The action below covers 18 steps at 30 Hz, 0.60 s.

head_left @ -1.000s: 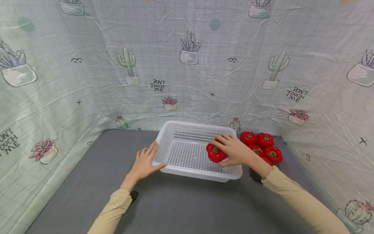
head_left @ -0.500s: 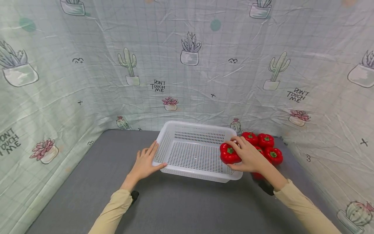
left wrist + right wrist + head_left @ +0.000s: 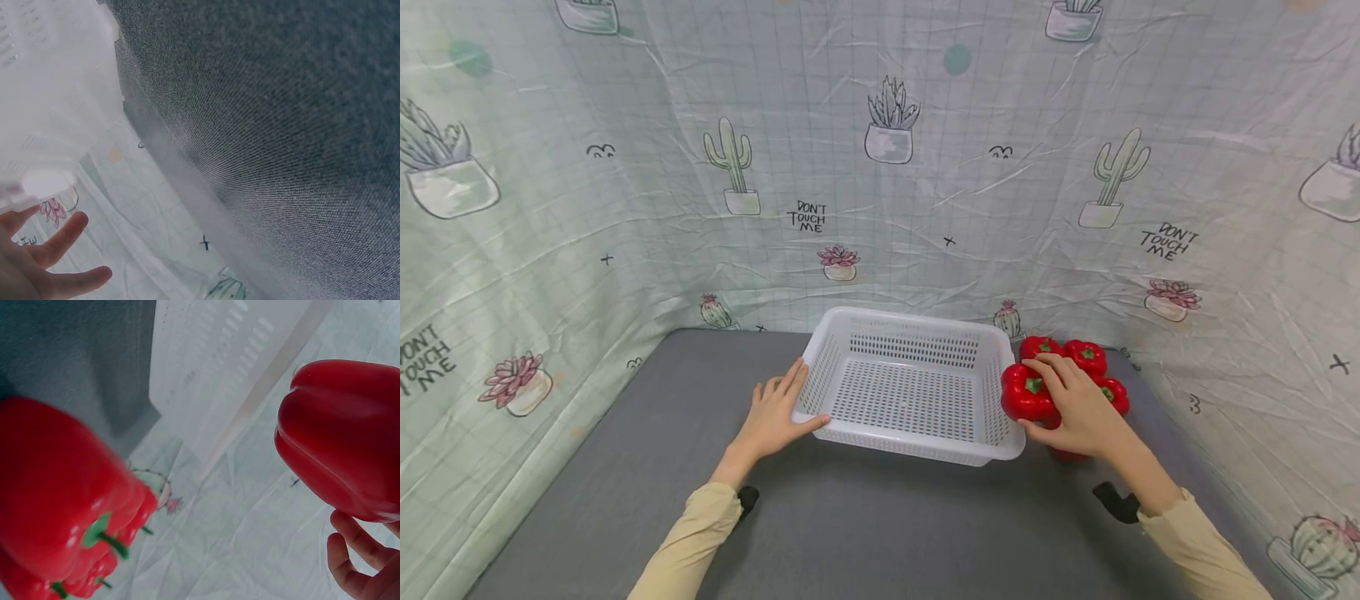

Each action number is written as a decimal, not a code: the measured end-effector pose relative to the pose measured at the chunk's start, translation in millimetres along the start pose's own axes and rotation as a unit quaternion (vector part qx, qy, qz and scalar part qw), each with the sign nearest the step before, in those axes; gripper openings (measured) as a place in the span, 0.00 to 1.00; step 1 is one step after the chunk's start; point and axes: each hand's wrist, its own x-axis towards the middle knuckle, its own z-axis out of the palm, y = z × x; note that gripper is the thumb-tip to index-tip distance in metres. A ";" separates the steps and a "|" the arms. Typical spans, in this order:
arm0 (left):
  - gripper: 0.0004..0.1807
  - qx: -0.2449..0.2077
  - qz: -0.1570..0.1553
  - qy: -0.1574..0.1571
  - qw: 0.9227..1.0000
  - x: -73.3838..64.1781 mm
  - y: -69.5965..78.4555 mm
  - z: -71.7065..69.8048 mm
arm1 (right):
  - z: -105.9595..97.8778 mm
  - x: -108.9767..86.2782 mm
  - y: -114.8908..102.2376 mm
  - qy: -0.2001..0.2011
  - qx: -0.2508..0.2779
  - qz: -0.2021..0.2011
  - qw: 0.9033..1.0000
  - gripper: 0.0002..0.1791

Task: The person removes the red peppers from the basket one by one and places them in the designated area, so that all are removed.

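Note:
In the head view, a white perforated plastic basket [image 3: 917, 319] stands on the grey table. My left hand [image 3: 775, 417] rests at its left front corner, thumb on the front rim and straight fingers along the left side; the left wrist view shows fingers [image 3: 69, 234] spread beside the basket wall. My right hand [image 3: 1078, 408] grips a glossy red bell pepper [image 3: 1024, 394] with a green stem, at the basket's right rim. In the right wrist view this bell pepper [image 3: 344, 444] hangs higher than the basket's edge, fingertips against its underside. The basket holds nothing.
Several more red bell peppers [image 3: 1086, 356] lie clustered right of the basket, partly hidden behind my right hand. In the right wrist view one bell pepper [image 3: 56, 487] is close. A fabric backdrop [image 3: 887, 217] with cactus prints surrounds the table [image 3: 880, 525].
My right hand has carried the bell pepper rightward, from over the basket's inside to its right rim, near the other peppers. The left hand has stayed at the corner.

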 end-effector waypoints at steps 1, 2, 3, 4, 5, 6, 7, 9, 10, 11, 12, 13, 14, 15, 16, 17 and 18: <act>0.52 0.000 0.000 0.000 1.000 0.2 -0.2 0.1 | -1.4 -2.2 1.2 0.001 -0.001 0.006 1.000 0.48; 0.52 0.000 0.000 0.000 1.000 0.4 -0.4 0.3 | -2.8 -4.5 2.5 0.002 -0.004 0.012 1.000 0.48; 0.52 -0.002 -0.001 -0.001 1.000 0.5 -0.7 0.4 | -4.1 -6.7 3.8 0.003 -0.005 0.017 1.000 0.49; 0.52 -0.002 -0.001 -0.001 1.000 0.6 -0.7 0.6 | -5.6 -8.9 5.1 0.005 -0.006 0.021 1.000 0.49; 0.52 -0.002 0.000 -0.001 1.000 0.7 -0.9 0.8 | -6.8 -11.2 6.6 0.007 -0.009 0.025 1.000 0.49; 0.52 -0.001 -0.001 0.000 1.000 0.8 -0.9 1.0 | -7.7 -13.8 8.0 0.009 -0.011 0.029 0.999 0.49; 0.52 0.000 -0.001 0.001 1.000 0.7 -1.3 1.4 | -8.7 -16.2 9.5 0.011 -0.012 0.034 0.999 0.49; 0.52 -0.001 0.001 0.004 1.000 0.6 -1.6 1.8 | -10.5 -21.3 12.6 0.016 -0.015 0.043 0.999 0.48; 0.52 0.000 0.002 0.006 1.000 0.6 -1.8 2.0 | -11.1 -24.0 14.2 0.020 -0.018 0.048 0.998 0.48; 0.52 -0.002 0.002 0.007 1.000 0.5 -1.8 2.1 | -11.6 -26.8 15.9 0.023 -0.022 0.053 0.998 0.48; 0.52 -0.002 0.002 0.008 1.000 0.4 -1.8 2.2 | -12.2 -29.7 17.6 0.027 -0.026 0.058 0.998 0.47; 0.52 -0.004 0.003 0.009 1.000 0.4 -1.8 2.3 | -12.8 -32.4 19.4 0.032 -0.028 0.062 0.997 0.47; 0.52 -0.006 0.004 0.010 1.000 0.5 -1.5 2.2 | -13.5 -35.3 21.3 0.036 -0.029 0.066 0.997 0.46; 0.52 -0.006 0.004 0.010 1.000 0.5 -1.4 2.3 | -14.1 -38.3 23.3 0.041 -0.031 0.069 0.996 0.45; 0.52 -0.007 0.003 0.010 1.000 0.6 -1.3 2.4 | -14.6 -41.1 25.4 0.045 -0.034 0.073 0.996 0.45; 0.52 -0.008 0.003 0.008 1.000 0.7 -1.2 2.4 | -15.3 -43.9 27.5 0.049 -0.035 0.075 0.995 0.44; 0.52 -0.007 0.003 0.007 1.000 0.9 -1.2 2.5 | -16.1 -46.6 29.5 0.053 -0.034 0.077 0.995 0.44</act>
